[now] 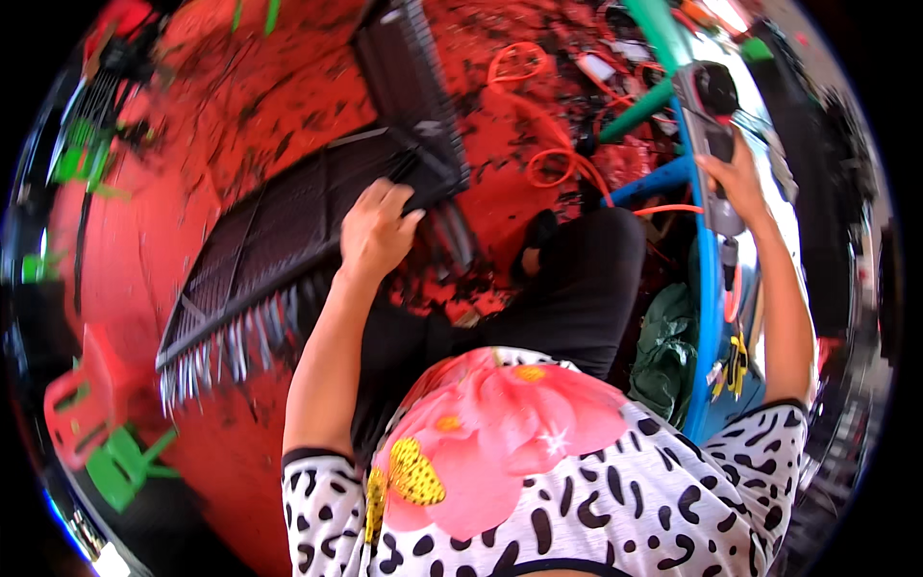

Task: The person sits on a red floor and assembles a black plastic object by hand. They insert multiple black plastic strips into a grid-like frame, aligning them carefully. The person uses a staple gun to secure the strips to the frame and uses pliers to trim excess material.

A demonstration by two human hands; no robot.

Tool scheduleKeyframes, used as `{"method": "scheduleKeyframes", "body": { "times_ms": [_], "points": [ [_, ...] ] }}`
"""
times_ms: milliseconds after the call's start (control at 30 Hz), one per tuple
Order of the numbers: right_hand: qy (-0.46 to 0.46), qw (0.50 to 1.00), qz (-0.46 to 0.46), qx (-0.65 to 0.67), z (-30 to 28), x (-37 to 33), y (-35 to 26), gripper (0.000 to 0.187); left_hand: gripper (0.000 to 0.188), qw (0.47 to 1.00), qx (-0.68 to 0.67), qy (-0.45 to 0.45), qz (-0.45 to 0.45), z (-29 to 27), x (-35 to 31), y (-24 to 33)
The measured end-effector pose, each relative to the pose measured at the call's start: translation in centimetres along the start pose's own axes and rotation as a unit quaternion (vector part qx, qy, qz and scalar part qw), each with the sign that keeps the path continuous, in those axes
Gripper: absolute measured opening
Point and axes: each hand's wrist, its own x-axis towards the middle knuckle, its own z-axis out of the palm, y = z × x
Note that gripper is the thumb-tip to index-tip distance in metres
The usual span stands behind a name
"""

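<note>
My left hand (379,229) has its fingers curled over the edge of a black woven chair frame (288,207), close to the corner where its two panels meet. One panel reaches toward the lower left, with loose grey and black strips hanging from its edge; the other rises away from me. On the right, my right hand (740,183) is closed around a grey and black hand-held power tool (719,144) at a blue-edged table (707,317). Its exact kind cannot be made out. The palm side of both hands is hidden.
Orange hose (548,168) loops across the red floor (231,87), which is strewn with dark scraps. Yellow-handled cutters (736,365) lie on the table, above a dark green bag (665,337). Green (125,466) and red (72,413) plastic stools stand at the left.
</note>
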Motion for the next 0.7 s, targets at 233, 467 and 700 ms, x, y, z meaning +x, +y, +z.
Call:
{"method": "scheduleKeyframes", "body": {
  "times_ms": [233, 467, 700],
  "points": [
    [0.035, 0.944, 0.266, -0.19, -5.3, 5.7, 12.6, 0.104, 0.02, 0.998, -0.001, -0.034, 0.044, 0.6, -0.2, -0.4],
    [0.048, 0.893, 0.289, -0.342, -3.8, 4.9, 12.9, 0.072, 0.019, 0.996, 0.044, -0.067, 0.048, -0.2, 0.2, -0.2],
    [0.121, 0.898, 0.228, -0.357, -5.0, 4.3, 12.2, 0.065, 0.017, 0.994, 0.057, -0.078, 0.057, -0.1, 0.1, 0.2]
  ]
}}
